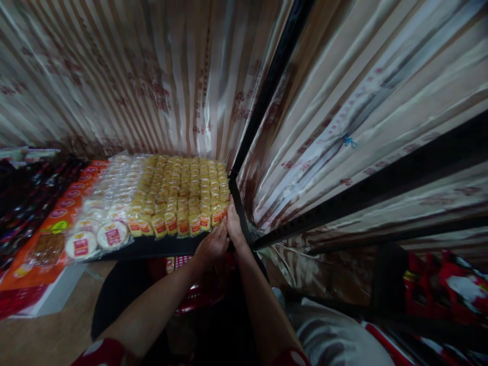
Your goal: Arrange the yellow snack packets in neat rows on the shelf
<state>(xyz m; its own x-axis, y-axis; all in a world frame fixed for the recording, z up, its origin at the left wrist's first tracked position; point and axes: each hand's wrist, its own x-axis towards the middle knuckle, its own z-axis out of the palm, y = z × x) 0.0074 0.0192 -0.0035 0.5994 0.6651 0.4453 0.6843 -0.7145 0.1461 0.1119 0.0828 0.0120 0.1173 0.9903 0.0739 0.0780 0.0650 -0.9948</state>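
Note:
Rows of small yellow snack packs point(183, 190) with red labels fill the right part of a dark shelf point(152, 247). My left hand point(211, 246) and my right hand point(233, 223) meet at the shelf's front right corner, touching the last pack of the front row. The fingers of both hands are pressed together there; what they pinch is too small to make out. My right hand lies against the black upright post point(238, 203).
Clear bags of round white cakes point(97, 236) lie left of the yellow packs, then orange packets point(46, 244) and dark packets point(23, 198). A striped curtain point(152, 76) hangs behind. A red basket point(198, 295) stands below the shelf. Black rack bars point(381, 188) run right.

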